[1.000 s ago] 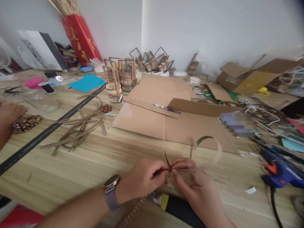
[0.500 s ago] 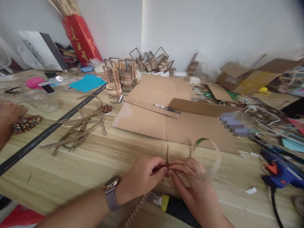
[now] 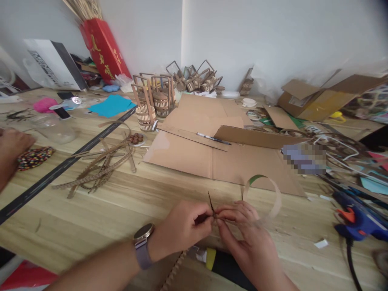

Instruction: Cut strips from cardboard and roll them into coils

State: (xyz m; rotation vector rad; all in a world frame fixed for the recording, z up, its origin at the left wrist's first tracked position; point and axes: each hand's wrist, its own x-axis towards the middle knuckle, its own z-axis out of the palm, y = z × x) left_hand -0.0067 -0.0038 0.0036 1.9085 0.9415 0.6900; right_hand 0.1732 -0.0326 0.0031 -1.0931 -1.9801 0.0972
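Fingertips of my left hand (image 3: 183,224) and my right hand (image 3: 250,238) meet over the table, both closed in a pinch. Between them is a thin dark brown strip (image 3: 211,202), its free end pointing up and leaning left. A braided brown strip (image 3: 174,271) hangs below my left wrist; whether it is the same piece is hidden by my hands. Behind my right hand stands a pale loop of strip (image 3: 276,200) with a green patch. Beneath the hands lies a tool with a black and yellow handle (image 3: 226,266), partly covered by my right hand.
Flat cardboard (image 3: 188,161) with a pen (image 3: 214,139) lies ahead. Brown strips (image 3: 103,169) are heaped to the left, with small lidded baskets (image 3: 145,117) behind. A blue glue gun (image 3: 360,220) is at right. Another person's hand (image 3: 15,141) rests by a beaded piece (image 3: 35,158).
The thin strip's upper end has tipped from upright to the left. My left fingers have shifted slightly left, and the braided strip below has moved a little right.
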